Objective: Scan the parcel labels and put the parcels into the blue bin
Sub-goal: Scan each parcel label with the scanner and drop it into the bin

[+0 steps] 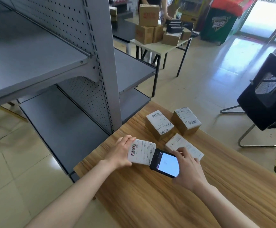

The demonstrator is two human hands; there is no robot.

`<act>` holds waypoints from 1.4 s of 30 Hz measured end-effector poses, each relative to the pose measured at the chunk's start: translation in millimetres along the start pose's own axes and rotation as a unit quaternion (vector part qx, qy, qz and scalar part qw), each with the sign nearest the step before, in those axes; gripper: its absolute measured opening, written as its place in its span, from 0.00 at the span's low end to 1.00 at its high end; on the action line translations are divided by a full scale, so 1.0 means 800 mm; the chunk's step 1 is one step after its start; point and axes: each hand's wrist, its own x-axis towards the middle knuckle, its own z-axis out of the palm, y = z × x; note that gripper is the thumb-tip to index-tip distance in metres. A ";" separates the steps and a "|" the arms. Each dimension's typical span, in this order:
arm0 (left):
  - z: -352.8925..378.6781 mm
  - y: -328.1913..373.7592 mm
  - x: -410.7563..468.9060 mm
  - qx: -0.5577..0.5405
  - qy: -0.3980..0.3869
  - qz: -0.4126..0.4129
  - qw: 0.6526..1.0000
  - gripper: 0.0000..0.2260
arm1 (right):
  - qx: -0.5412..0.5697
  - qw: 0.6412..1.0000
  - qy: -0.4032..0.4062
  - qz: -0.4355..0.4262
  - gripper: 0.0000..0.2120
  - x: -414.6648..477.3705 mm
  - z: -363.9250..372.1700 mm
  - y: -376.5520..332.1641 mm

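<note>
L hand (120,152) grips a parcel (141,152) by its left edge, barcode label up, low over the table (150,203); can't tell if it rests there. R hand (189,170) holds the scanner (165,163), screen lit, top end just beside that parcel. Beyond the hands on the table: tall box (159,125), second box (185,120) right of it, flat parcel (180,143) just past R hand. Shelf rack (101,63) stands left of L hand.

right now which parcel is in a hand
The leftmost parcel, gripped by the left hand while the right hand holds the scanner; the other three lie unheld on the table.
</note>
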 end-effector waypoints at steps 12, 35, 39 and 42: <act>0.023 0.100 -0.024 0.033 -0.003 0.051 0.998 0.45 | 0.085 0.994 0.049 0.053 0.46 -0.114 0.003 0.077; 0.298 0.704 -0.110 0.001 -0.268 0.443 0.855 0.47 | 0.302 0.675 0.323 0.591 0.42 -0.685 0.066 0.315; 0.348 0.805 -0.187 0.012 -0.319 0.523 0.790 0.44 | 0.274 0.590 0.351 0.674 0.42 -0.783 0.097 0.301; 0.376 0.857 -0.257 0.016 -0.335 0.599 0.727 0.40 | 0.266 0.539 0.358 0.714 0.42 -0.849 0.116 0.279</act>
